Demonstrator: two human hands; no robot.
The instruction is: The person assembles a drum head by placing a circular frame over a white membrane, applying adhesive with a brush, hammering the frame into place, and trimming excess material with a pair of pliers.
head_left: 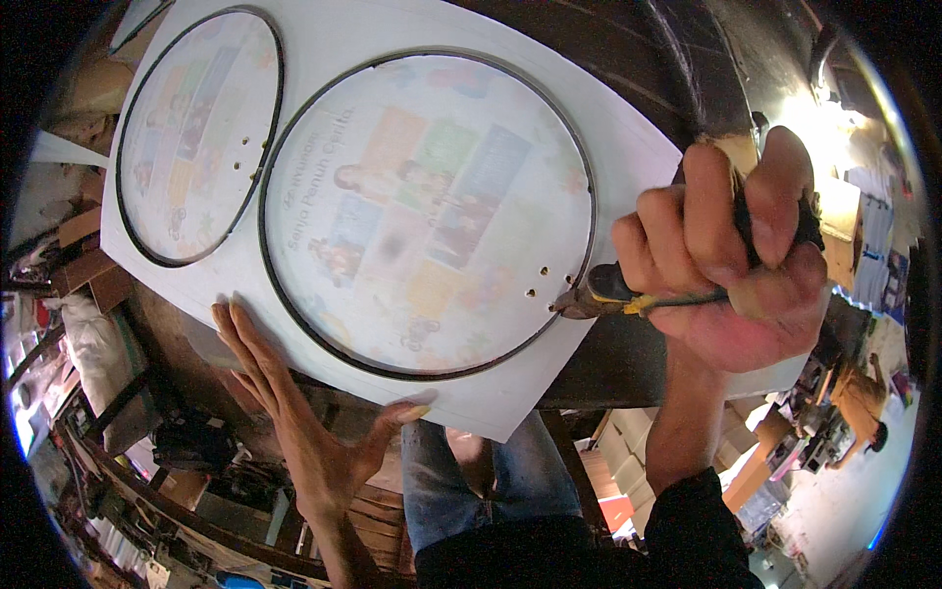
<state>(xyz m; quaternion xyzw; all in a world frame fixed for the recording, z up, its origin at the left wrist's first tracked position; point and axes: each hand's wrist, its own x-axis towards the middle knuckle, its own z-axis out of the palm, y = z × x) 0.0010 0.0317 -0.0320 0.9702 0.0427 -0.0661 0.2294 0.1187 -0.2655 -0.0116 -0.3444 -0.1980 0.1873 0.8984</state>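
Note:
In my closed right hand (731,250) is a pair of pliers (589,297) with black-and-yellow handles. Their dark jaws reach the lower right edge of a large round, see-through white disc (392,236) with a thin black rim. Small brass-coloured pieces (531,293) sit on the disc beside the jaw tips; whether the jaws grip one I cannot tell. My left hand (304,412) rests along the near edge of a white sheet (471,402), fingers stretched and thumb apart, holding nothing. Pale coloured pictures show through the disc.
A second black-rimmed disc (201,128) lies at the left, touching the large one, with brass-coloured pieces near its right rim. Under the sheet is a dark table (618,368). Bags, boxes and clutter fill the floor at left; a seated person (854,402) is far right.

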